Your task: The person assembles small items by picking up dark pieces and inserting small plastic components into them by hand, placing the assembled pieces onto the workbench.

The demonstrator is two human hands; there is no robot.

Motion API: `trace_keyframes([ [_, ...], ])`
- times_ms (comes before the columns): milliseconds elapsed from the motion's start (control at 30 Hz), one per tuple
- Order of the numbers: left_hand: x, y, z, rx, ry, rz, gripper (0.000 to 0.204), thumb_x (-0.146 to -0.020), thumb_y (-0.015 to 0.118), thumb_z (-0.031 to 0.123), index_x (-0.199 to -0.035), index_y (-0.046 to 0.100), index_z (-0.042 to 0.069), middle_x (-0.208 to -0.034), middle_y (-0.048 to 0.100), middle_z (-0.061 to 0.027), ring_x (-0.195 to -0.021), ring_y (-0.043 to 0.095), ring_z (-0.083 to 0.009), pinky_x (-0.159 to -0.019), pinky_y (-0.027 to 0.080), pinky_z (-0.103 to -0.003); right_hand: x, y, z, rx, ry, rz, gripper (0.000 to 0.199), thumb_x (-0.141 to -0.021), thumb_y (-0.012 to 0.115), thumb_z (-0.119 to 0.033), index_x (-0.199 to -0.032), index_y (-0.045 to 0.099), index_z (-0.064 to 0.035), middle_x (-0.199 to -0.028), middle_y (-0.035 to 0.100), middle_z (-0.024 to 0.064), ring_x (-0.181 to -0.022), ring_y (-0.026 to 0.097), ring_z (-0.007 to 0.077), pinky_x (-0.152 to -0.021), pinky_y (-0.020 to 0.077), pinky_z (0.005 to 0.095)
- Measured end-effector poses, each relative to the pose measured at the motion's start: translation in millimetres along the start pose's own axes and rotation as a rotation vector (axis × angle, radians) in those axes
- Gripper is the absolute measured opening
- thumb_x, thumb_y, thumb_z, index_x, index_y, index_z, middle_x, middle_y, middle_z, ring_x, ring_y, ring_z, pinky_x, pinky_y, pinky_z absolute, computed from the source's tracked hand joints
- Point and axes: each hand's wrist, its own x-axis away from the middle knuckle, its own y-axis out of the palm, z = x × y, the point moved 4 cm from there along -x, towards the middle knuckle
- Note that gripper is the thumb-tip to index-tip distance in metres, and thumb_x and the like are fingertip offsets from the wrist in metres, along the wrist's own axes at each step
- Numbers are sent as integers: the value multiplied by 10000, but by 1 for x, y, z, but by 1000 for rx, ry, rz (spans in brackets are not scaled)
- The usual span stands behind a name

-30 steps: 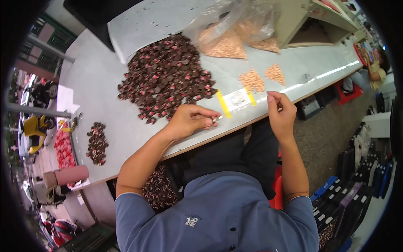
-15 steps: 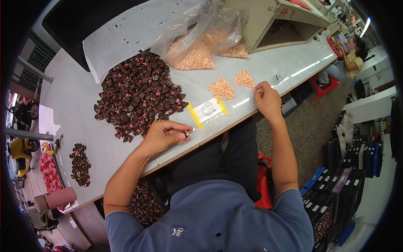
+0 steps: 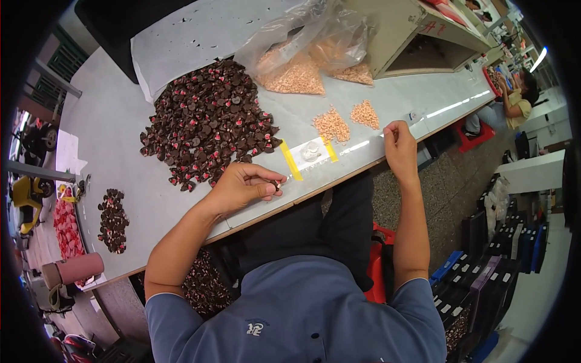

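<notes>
My left hand [image 3: 239,186] is closed in a pinch near the table's front edge, holding a small dark brown part [image 3: 276,184] with a pale spot between thumb and fingers. Beside it lies a big heap of similar dark brown parts [image 3: 209,121], some showing red-pink faces. My right hand [image 3: 400,148] is raised at the table edge with thumb and fingertips pressed together; what they hold, if anything, is too small to make out. Just left of it are two little piles of beige bits, the nearer pile [image 3: 365,114] and the larger pile [image 3: 331,126].
Between my hands, a white strip with a clear blob [image 3: 311,152] is fixed by yellow tape [image 3: 291,160]. Behind stand plastic bags of beige bits [image 3: 293,75] and a grey-green box [image 3: 417,45]. A smaller dark heap [image 3: 114,221] lies far left. Another person [image 3: 517,100] sits at right.
My right hand has drawn slightly away from the nearer beige pile, fingertips still together. My left hand keeps its pinch on the dark part. The whole view has shifted a little.
</notes>
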Motion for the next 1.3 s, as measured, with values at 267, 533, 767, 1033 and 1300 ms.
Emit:
trace_keyframes([
  [267,-4,1,-1,25,-38,-26,231,-887,676,-24,-1111,648,-76,-1153,681,-205,-973,707,-235,-790,583,-297,3,12,4,-161,28,83,87,-856,649,-30,-913,616,26,-778,665,121,-673,650,171,-617,519,300],
  [533,0,-2,-1,12,-45,-46,242,-878,694,-7,-1111,663,-62,-1138,692,-173,-950,709,-211,-779,583,-283,7,13,-14,-102,-62,-34,107,-897,653,-8,-980,626,53,-813,657,57,-698,617,90,-634,496,233],
  [767,-3,-1,0,34,-34,-87,269,-877,710,29,-1132,667,-45,-1105,703,-137,-955,707,-190,-781,582,-271,48,42,-68,-522,14,-253,75,-930,618,0,-993,621,42,-859,650,50,-746,647,108,-690,522,235],
  [1033,-1,0,-4,77,8,-113,277,-873,725,59,-1123,671,-45,-1034,714,-141,-916,717,-196,-782,583,-271,79,75,-135,-660,-106,-565,71,-926,643,-39,-945,585,-3,-872,587,19,-776,570,77,-722,465,224],
  [1300,0,-1,-7,48,42,-153,245,-895,732,152,-1049,684,-33,-949,721,-112,-854,705,-155,-730,572,-256,87,89,-151,-616,-84,-664,102,-910,674,-63,-928,592,-4,-815,580,1,-726,529,53,-667,439,207],
])
